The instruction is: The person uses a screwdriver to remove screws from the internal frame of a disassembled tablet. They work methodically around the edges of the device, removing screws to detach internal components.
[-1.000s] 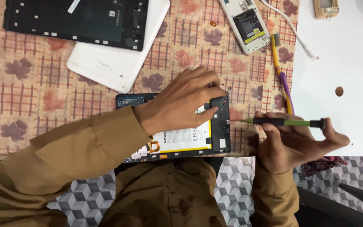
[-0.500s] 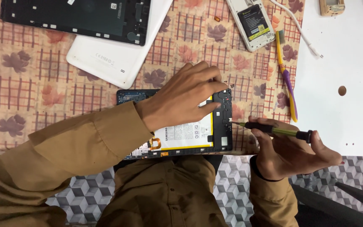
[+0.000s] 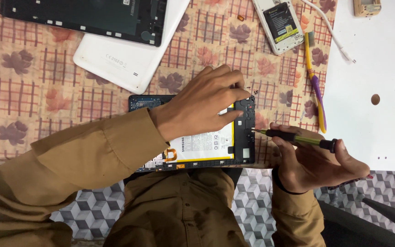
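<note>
Opened tablet [image 3: 206,146], battery inside, lies at the surface's near edge under the flat left hand [image 3: 202,107]; right hand [image 3: 314,160] grips the screwdriver [image 3: 296,137], its tip now touching the frame.

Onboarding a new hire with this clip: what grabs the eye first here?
The opened tablet at the near table edge, its white battery exposed, with the left hand spread flat over it. Beside it, the right hand holds a screwdriver, its tip at the tablet's right edge. Farther back lie a white cover and a black frame.

Two hands [image 3: 206,107]; one screwdriver [image 3: 298,137]; three tablets [image 3: 241,137]; one toothbrush [image 3: 315,87]
</note>
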